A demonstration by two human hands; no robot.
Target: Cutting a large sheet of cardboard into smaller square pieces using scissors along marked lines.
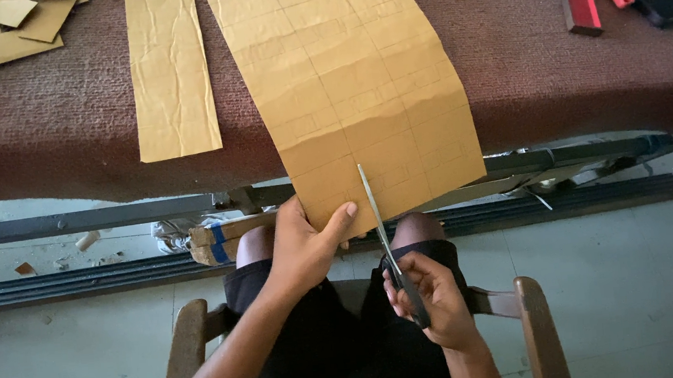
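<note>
Left hand [302, 244], lower centre, is clamped on the near edge of a gridded brown paper sheet [352, 84] hanging off the maroon table [68, 130]; scissors [389, 249], gripped by the right hand [433, 297], are held against that edge.

A wide sheet of creased brown paper [352, 84], ruled into small rectangles, hangs over the maroon table's [68, 130] near edge; slim scissors [389, 249] bite into its lower edge.
</note>
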